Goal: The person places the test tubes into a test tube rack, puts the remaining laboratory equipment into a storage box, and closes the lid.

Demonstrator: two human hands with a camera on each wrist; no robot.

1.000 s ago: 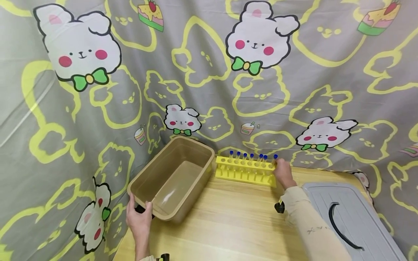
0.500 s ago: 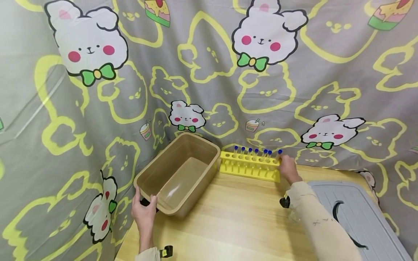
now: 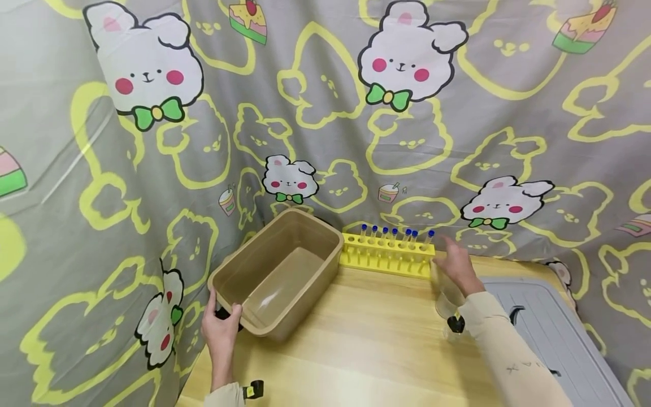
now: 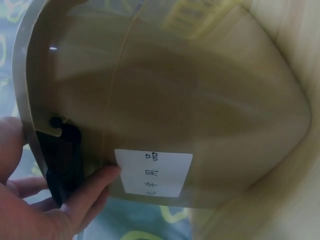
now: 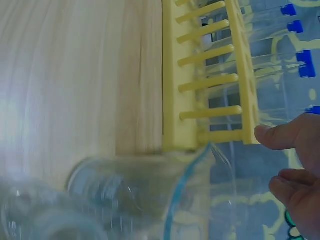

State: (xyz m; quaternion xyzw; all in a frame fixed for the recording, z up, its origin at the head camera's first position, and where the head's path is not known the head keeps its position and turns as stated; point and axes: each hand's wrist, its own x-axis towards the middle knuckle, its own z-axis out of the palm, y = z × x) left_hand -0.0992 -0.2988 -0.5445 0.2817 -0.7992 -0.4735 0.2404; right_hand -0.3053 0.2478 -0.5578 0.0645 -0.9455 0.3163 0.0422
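Observation:
A brown plastic bin (image 3: 325,257) stands at the left of the table. My left hand (image 3: 221,336) grips its near end at the black clip handle (image 4: 62,160), a fingertip at the white label (image 4: 152,175) with handwritten characters. Against the back curtain is a yellow test tube rack (image 3: 389,264) holding several clear test tubes with blue caps (image 3: 385,230). My right hand (image 3: 460,268) is at the rack's right end with nothing in its fingers; its thumb overlaps the rack's corner in the right wrist view. Below that hand stands a clear beaker (image 5: 120,190) with a blue-edged rim.
Another clear glass vessel (image 5: 50,215) stands beside the beaker, partly out of frame. At the right lies a grey lid (image 3: 544,328) with a black handle. A patterned curtain (image 3: 325,141) closes off the back and left of the wooden table (image 3: 366,339).
My right hand has loosened from the rack's right end and drawn back slightly to the right, baring the beaker below it. The left hand stays at the bin; the head view has shifted slightly.

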